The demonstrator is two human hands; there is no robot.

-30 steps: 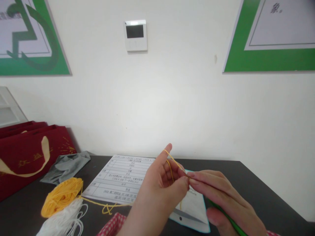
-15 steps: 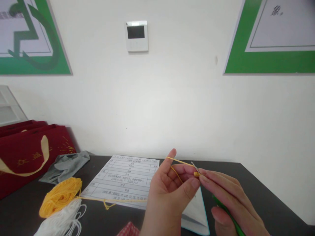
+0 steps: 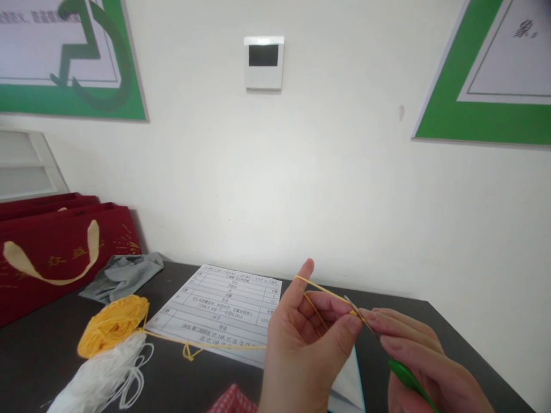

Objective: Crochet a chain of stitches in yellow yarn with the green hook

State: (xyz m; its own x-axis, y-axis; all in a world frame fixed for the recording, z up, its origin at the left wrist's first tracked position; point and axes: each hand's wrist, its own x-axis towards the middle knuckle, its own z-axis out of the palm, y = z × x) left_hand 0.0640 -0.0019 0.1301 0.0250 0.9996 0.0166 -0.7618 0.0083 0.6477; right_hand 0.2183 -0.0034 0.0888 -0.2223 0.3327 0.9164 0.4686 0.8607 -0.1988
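Note:
My left hand pinches a small piece of yellow crochet work between thumb and fingers. Yellow yarn runs taut from its raised index finger to the work. In my right hand is a crochet hook with a green handle and a metal shaft. The hook's tip meets the yarn just above the left thumb. A strand leads across the table to the yellow yarn skein at the left. Much of the stitching is hidden by my fingers.
A white yarn skein lies in front of the yellow one. A printed sheet is behind my left hand, and a pale blue-edged packet lies beneath my hands. Red bags and a grey cloth stand left; red checked fabric shows in front.
The view has turned and tilted slightly. My right hand has drawn back from the left fingertips, showing more of the hook's metal shaft. The left hand keeps its pinch.

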